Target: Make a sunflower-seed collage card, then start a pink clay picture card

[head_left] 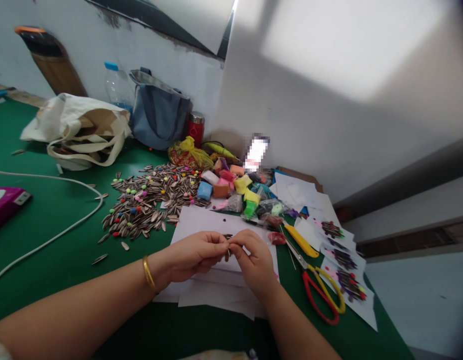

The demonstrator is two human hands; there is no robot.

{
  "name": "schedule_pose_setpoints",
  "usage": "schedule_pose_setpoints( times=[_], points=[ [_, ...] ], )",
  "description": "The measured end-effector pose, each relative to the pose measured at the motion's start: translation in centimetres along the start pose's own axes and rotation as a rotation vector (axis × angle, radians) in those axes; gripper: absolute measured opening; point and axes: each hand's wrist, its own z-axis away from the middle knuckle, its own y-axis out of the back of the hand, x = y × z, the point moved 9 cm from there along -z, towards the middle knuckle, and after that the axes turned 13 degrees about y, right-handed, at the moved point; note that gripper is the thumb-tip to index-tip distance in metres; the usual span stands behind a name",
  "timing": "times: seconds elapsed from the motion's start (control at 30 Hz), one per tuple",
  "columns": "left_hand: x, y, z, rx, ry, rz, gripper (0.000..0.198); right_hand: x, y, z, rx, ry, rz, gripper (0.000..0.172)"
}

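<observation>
Over the white paper sheets (212, 295), both hands meet at the fingertips. My left hand (201, 255) is closed, thumb and fingers pinching a small brown piece (228, 237) with what look like sunflower seeds in it. My right hand (256, 260) pinches the same piece from the other side. Fingers hide most of it. A tiny black bead (224, 220) lies on the paper just beyond. To the left spreads a heap of striped sunflower seeds (152, 200) mixed with small coloured pellets. Wrapped blocks of coloured clay (220, 190) are piled behind the paper.
At right lie scissors (323, 295) with red and yellow handles, a yellow cutter (301, 240) and paper sheets bearing seed-covered figures (351, 285). Behind stand a phone (257, 152), a red flask (196, 129), a blue bag (159, 115) and a white bag (73, 125). A white cable (66, 237) curves at left.
</observation>
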Motion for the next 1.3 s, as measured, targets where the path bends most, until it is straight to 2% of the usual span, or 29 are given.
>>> schedule_pose_setpoints(
  times=[0.2, 0.33, 0.43, 0.53, 0.63, 0.67, 0.73, 0.8, 0.93, 1.07, 1.3],
  points=[
    [0.9, 0.9, 0.1, 0.115, -0.084, -0.047, 0.041, -0.5, 0.0, -0.2, -0.039, 0.03, -0.008, 0.023],
    [2.1, 2.1, 0.4, 0.246, -0.176, -0.081, 0.039, -0.5, 0.4, -0.1, -0.006, 0.041, 0.08, 0.017],
    [2.3, 2.3, 0.5, 0.282, -0.193, -0.129, 0.038, -0.5, 0.7, -0.1, 0.013, 0.06, 0.153, 0.01],
    [2.5, 2.0, 0.6, 0.299, -0.197, -0.213, 0.036, -0.2, 0.9, -0.1, 0.011, 0.05, 0.146, 0.01],
    [3.4, 2.0, 0.9, 0.344, -0.235, -0.393, 0.034, 1.2, 1.6, -0.1, -0.012, -0.009, 0.152, 0.01],
    [3.9, 2.3, 1.0, 0.384, -0.259, -0.476, 0.034, 1.9, 2.0, 0.0, -0.012, -0.044, 0.184, 0.011],
    [5.6, 3.7, 2.0, 0.584, -0.372, -0.652, 0.032, 3.7, 3.1, 0.3, -0.01, -0.122, 0.277, 0.012],
    [6.9, 4.7, 2.5, 0.731, -0.437, -0.852, 0.033, 5.4, 3.5, 0.5, -0.073, -0.176, 0.351, 0.013],
    [7.1, 6.0, 2.2, 0.87, -0.367, -1.189, 0.036, 7.2, 2.4, 1.0, -0.272, -0.24, 0.432, 0.013],
    [6.5, 6.0, 1.7, 0.888, -0.322, -1.351, 0.036, 7.0, 1.5, 1.0, -0.306, -0.248, 0.429, 0.012],
    [6.0, 5.8, 1.1, 0.849, -0.288, -1.436, 0.036, 6.7, 0.6, 0.9, -0.321, -0.22, 0.438, 0.011]
  ],
)
